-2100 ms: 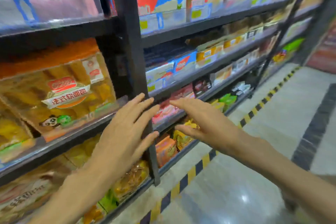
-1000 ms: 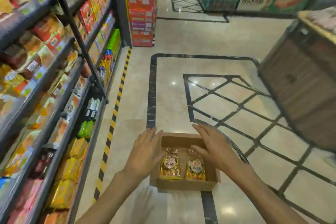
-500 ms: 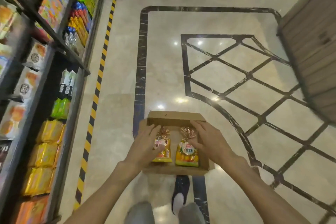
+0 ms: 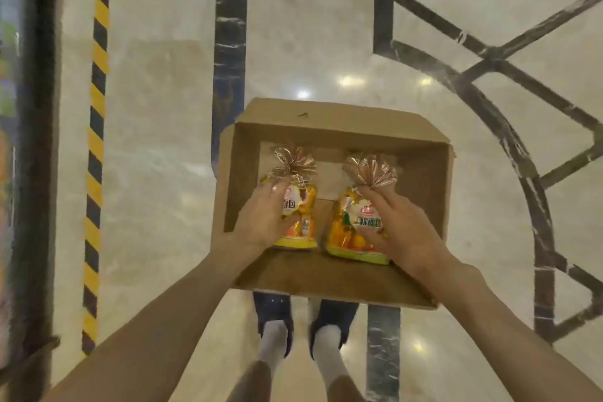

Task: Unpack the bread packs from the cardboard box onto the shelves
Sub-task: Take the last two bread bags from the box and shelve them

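Two bread packs (in the cardboard box): left hand and right hand each apparently clasp one.

The cardboard box is open on top — nothing blocks entry from above. Its walls fence all four sides. Two bread packs stand side by side with a narrow gap between; bare box floor lies at the near side.
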Demonstrator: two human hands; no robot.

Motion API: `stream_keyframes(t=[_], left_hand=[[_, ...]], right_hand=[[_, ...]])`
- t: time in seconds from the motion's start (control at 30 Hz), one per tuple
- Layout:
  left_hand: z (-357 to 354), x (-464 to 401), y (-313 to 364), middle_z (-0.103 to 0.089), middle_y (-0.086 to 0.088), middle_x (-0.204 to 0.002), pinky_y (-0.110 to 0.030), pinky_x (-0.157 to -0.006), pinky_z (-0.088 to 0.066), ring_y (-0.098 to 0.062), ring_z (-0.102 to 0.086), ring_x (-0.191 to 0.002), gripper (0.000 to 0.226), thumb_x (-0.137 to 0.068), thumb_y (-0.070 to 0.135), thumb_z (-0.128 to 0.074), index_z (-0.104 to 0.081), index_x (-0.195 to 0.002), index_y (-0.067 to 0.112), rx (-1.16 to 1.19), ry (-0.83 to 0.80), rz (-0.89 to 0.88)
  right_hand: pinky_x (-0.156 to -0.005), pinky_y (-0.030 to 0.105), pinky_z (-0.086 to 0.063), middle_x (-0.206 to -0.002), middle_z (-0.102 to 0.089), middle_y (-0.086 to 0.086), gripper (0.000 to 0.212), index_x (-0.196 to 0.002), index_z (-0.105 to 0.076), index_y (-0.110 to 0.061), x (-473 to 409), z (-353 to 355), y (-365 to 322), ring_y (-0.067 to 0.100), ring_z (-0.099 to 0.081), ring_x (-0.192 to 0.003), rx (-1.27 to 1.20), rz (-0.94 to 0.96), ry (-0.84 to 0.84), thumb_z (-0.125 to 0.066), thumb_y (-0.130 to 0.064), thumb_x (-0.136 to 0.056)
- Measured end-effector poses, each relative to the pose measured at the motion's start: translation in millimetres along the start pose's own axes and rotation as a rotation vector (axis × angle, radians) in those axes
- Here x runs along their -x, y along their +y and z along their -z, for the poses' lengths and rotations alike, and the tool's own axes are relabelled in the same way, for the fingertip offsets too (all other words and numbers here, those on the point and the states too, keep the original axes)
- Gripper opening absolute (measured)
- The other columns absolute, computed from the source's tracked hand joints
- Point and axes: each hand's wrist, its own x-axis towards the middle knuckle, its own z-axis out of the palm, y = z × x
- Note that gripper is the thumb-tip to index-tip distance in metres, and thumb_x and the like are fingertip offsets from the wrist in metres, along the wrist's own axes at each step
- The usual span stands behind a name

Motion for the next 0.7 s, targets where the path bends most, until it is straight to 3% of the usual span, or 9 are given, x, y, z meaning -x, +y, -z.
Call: stream_keyframes(t=[0.13, 0.23, 0.37, 0.5, 0.7], left_hand=[[-60.4, -73.8, -36.5, -0.012, -0.015, -0.172, -0.045, -0.127, -0.022, -0.033, -0.014, -0.159, 0.116, -0.087, 0.038, -0.080, 0.004, -0.165, 0.019, -0.003, -0.080, 0.091], [-89.3, -113.0, -58.0, -0.001, -0.019, -0.172, -0.045, -0.128, -0.016, -0.035, -0.005, -0.160, 0.132, -0.080, 0.040, -0.086, 0.013, -0.163, 0.014, 0.030, -0.076, 0.216], [-110.1, -145.7, -69.4, -0.017, -0.016, -0.166, -0.047, -0.124, -0.031, -0.034, -0.021, -0.155, 0.145, -0.068, 0.049, -0.092, 0.010, -0.163, 0.009, 0.135, -0.077, 0.366], [-112.1, -153.8, -60.2, -0.026, -0.016, -0.154, -0.050, -0.113, -0.045, -0.036, -0.041, -0.139, 0.134, -0.064, 0.058, -0.091, -0.013, -0.159, 0.004, 0.085, -0.079, 0.423], [-100.3, -123.3, -49.2, -0.039, -0.012, -0.144, -0.051, -0.114, -0.042, -0.033, -0.037, -0.138, 0.096, -0.073, 0.045, -0.090, -0.036, -0.147, 0.018, 0.064, -0.220, 0.313]], right_hand=[[-0.111, 0.051, -0.043, -0.159, -0.044, 0.005, 0.074, -0.159, -0.030, -0.028, -44.0, -76.1, 36.1, 0.030, -0.047, -0.142, -0.030, -0.013, -0.039, -0.060, -0.052, -0.095], [-0.110, 0.047, -0.042, -0.155, -0.046, 0.004, 0.075, -0.161, -0.027, -0.028, -60.7, -114.8, 53.3, 0.029, -0.050, -0.137, -0.051, -0.028, -0.047, -0.058, -0.053, -0.097], [-0.108, 0.047, -0.043, -0.154, -0.047, 0.005, 0.075, -0.161, -0.027, -0.027, -74.6, -140.7, 66.5, 0.029, -0.050, -0.137, -0.089, -0.043, -0.042, -0.059, -0.051, -0.098], [-0.112, 0.047, -0.042, -0.159, -0.042, 0.004, 0.077, -0.162, -0.025, -0.026, -74.7, -143.2, 68.1, 0.027, -0.045, -0.143, -0.140, -0.074, -0.065, -0.059, -0.052, -0.097], [-0.117, 0.046, -0.039, -0.158, -0.041, 0.002, 0.077, -0.162, -0.023, -0.027, -58.5, -105.7, 53.1, 0.022, -0.040, -0.145, -0.245, -0.167, -0.056, -0.058, -0.052, -0.098]])
